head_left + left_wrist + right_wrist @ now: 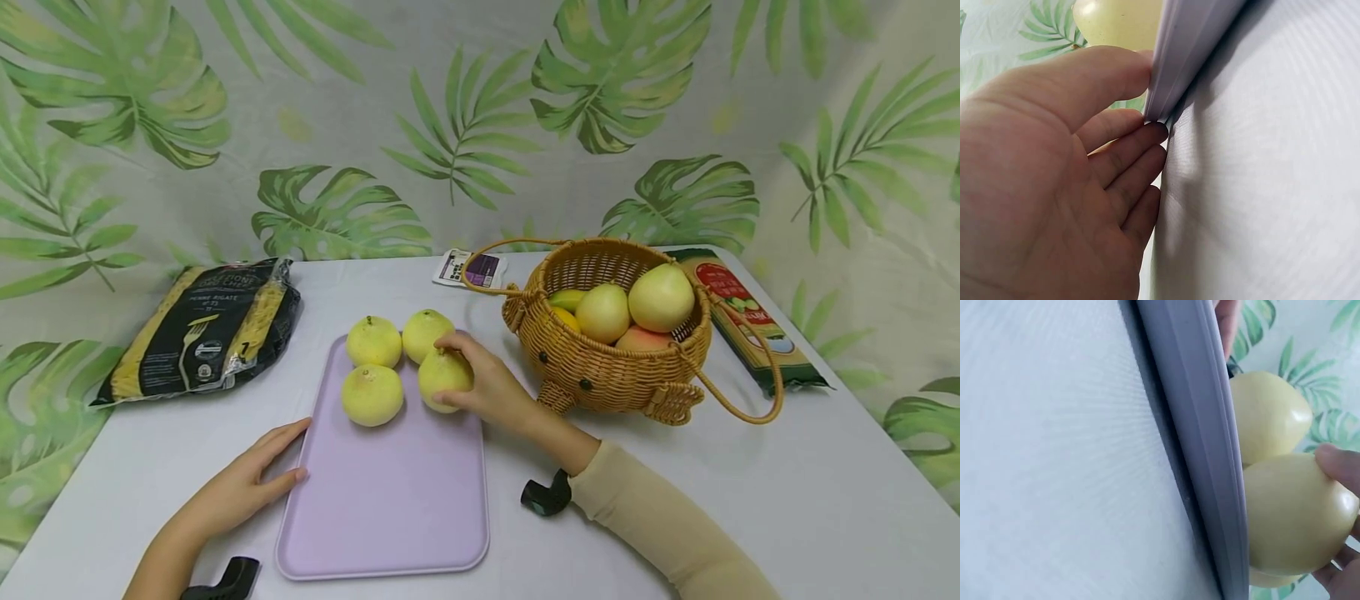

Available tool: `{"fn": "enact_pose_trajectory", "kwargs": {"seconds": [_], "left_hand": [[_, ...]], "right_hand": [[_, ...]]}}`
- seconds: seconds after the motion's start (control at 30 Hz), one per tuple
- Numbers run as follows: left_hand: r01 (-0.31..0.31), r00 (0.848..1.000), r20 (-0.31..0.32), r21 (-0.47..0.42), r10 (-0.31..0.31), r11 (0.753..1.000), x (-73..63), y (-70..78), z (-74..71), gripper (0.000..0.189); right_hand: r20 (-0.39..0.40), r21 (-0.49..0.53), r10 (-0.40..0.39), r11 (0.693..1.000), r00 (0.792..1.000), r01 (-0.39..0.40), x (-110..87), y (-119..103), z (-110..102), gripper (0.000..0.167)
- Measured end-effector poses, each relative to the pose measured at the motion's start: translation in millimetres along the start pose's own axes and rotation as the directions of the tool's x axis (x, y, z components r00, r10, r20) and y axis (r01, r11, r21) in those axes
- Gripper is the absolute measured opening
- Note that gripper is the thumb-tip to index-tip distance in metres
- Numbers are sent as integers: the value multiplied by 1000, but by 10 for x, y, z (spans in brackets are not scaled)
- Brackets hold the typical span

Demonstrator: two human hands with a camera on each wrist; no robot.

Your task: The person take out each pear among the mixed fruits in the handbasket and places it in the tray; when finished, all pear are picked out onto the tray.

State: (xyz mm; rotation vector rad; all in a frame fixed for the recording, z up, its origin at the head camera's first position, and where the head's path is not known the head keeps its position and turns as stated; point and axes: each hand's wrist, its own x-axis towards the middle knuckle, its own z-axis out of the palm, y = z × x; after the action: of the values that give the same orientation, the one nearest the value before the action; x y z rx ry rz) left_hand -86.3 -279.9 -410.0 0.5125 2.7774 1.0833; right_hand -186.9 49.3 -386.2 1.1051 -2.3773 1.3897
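A lilac tray (390,508) lies on the white table with a yellow-green pomelo (441,385) near its far right edge. My right hand (501,392) holds that pomelo from the right, thumb on the near side and fingers over the top. Three more pomelos stand close by on the tray: one behind (428,335), one at the far left (373,342) and one at the near left (372,396). Resting along the tray's left edge is my left hand (236,487); in the left wrist view its extended fingers (1129,165) touch the rim.
Right of the tray stands a wicker basket (618,375) of fruit, its handles sticking out at the sides. A green and red packet (750,325) lies beside it. A small white and purple sachet (468,268) is at the back, and a black pasta bag (202,325) at the left.
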Motion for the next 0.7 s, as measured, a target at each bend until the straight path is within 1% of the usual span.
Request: {"fn": "enact_pose_trajectory", "kwargs": {"seconds": [0.17,0.33,0.57,0.7], "left_hand": [[4,1000,-1,3,-4,1000,4,-26,-2,62],[6,1000,1,2,-6,1000,11,-39,4,62],[-14,1000,-7,-6,14,1000,3,-49,9,61],[-20,1000,-8,-7,20,1000,7,-52,14,61]], "right_hand": [[56,14,4,1000,998,-4,-1,29,43,61],[82,3,-9,1000,997,9,16,41,78,61],[103,-23,19,1000,994,-17,31,-3,102,62],[129,-47,47,998,991,-42,32,-37,93,65]]}}
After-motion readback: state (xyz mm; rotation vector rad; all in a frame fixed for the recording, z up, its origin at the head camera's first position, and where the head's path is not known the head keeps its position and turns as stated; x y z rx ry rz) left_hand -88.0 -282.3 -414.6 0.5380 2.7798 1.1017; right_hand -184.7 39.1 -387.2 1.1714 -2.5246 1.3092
